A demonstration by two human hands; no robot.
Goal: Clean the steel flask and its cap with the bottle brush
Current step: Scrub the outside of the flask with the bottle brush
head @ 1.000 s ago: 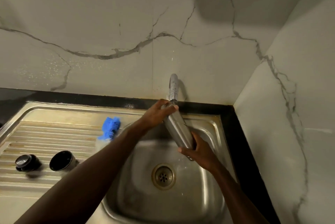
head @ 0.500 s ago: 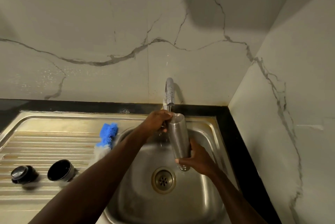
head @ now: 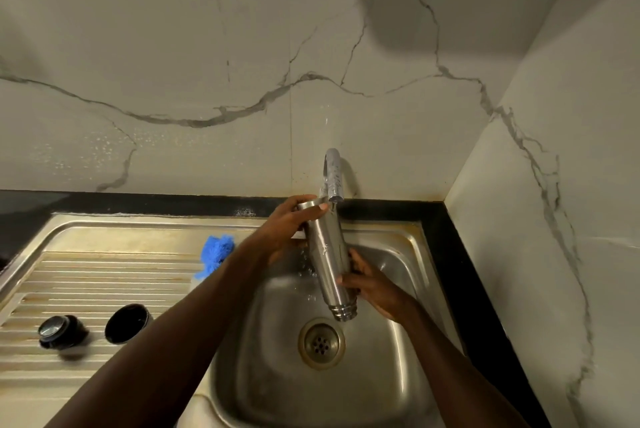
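Flask: the tapered brushed-steel flask point(head: 329, 254) hangs over the basin of the stainless steel sink point(head: 408, 358), inverted, wide base up under the curved chrome tap point(head: 333, 174), narrow threaded mouth down above the round drain point(head: 321, 342).
Long axis: steeply tilted, base leaning up and away to the left, mouth nearer the wearer and to the right.
Left hand: the left hand point(head: 284, 230) comes in from the left, fingers curled around the upper body and the base rim, grasping the flask.
Right hand: the right hand point(head: 372, 284) wraps the lower body from the right, fingers closed on the steel just above the neck.
Nearer hand: the right hand is closest to the mouth, so it would steer any draining or turning upright; that is a judgement.
Brush: the bottle brush with blue bristles point(head: 214, 254) lies on the ridged drainboard just left of the basin, behind the left forearm, untouched.
Cap parts: a black cap with a metal top point(head: 59, 330) and a black cup-shaped lid point(head: 128, 323) sit well apart from the flask on the drainboard.
Hidden: the brush handle is covered by the forearm; the flask's inside cannot be seen; droplets show beside the flask, but whether the tap runs is hard to tell.
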